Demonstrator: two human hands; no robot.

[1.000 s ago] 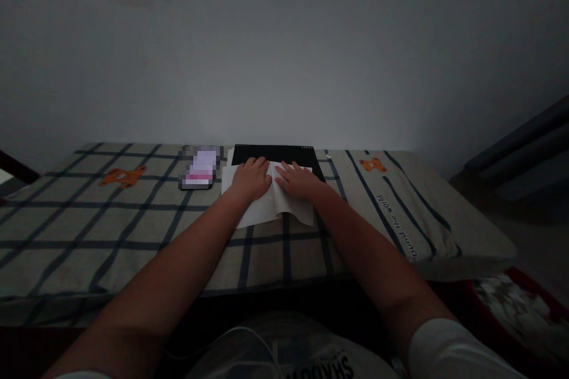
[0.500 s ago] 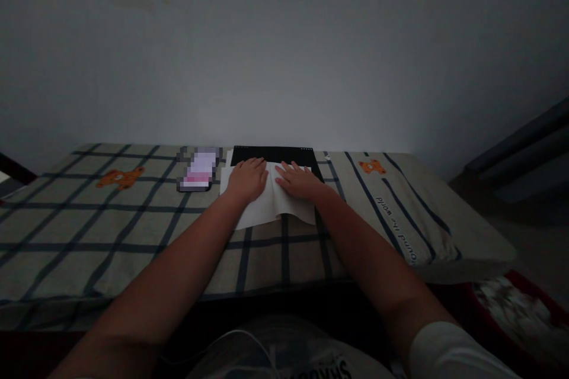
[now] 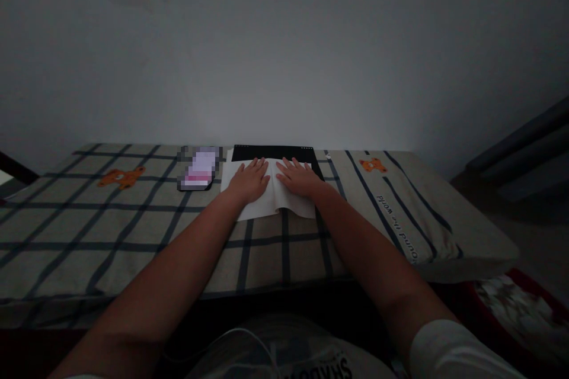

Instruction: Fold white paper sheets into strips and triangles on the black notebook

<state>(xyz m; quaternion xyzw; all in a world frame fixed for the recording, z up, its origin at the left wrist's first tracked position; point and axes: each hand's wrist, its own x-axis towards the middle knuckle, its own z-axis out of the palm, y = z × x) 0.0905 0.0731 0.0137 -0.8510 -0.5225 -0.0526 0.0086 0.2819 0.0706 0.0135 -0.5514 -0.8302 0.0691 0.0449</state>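
A white sheet of paper with a crease down its middle lies over a black flat board or pad. A row of small holes shows along the pad's far edge. My left hand rests palm down on the left half of the paper, its fingers spread. On the right half, my right hand also lies flat with fingers apart. The paper's near edge lifts slightly at the crease.
A phone with a lit, blurred-out screen lies left of the pad. The plaid cloth covers the table, which stands against a grey wall. A red container with pale contents sits low at the right.
Both hands and the paper have shifted slightly away from me, up over the black pad. The hands stay flat on the paper.
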